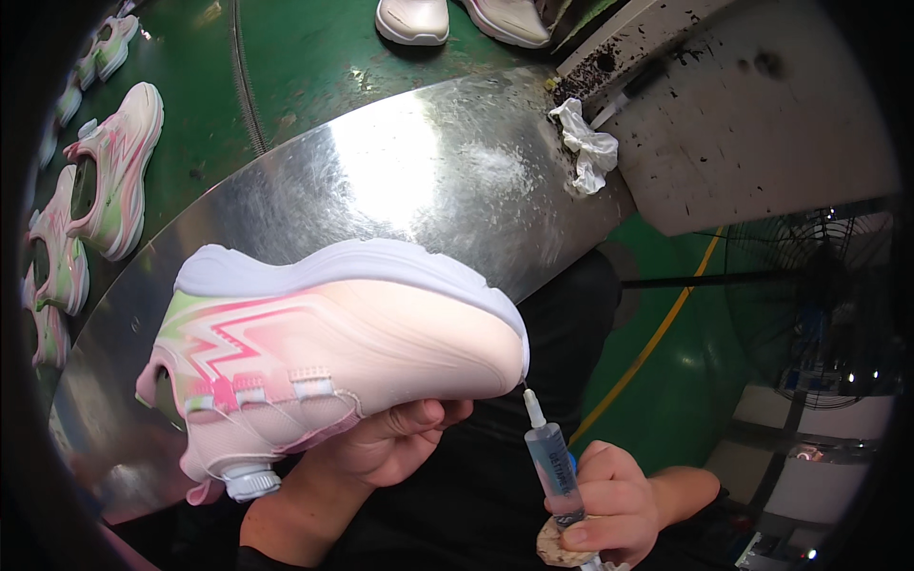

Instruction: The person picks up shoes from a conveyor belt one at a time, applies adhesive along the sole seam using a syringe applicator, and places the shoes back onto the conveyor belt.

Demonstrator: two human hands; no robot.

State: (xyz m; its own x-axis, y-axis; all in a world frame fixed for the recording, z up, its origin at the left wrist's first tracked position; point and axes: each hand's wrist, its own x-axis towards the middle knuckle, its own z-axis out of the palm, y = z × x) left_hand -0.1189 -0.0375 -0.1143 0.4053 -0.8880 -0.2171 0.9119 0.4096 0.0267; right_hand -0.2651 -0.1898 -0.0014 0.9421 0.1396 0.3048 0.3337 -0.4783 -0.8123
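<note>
A pink, cream and green sneaker (381, 343) with a white sole is held on its side, sole turned away from me and toe to the right. My left hand (390, 443) grips it from below; some of its fingers are hidden behind the shoe. In my right hand (609, 504) is a clear syringe (554, 466) with a bluish barrel and a thin needle pointing up. The needle tip meets the toe where the sole joins the upper, or lies very close to it. A beige wrap (557, 544) sits around the syringe's lower end.
Beneath the shoe is a shiny metal work surface (286, 205), with crumpled white tissue (586, 147) at its far right. Matching sneakers (119, 171) stand on the green belt (200, 114) at left. A fan (809, 305) is at right.
</note>
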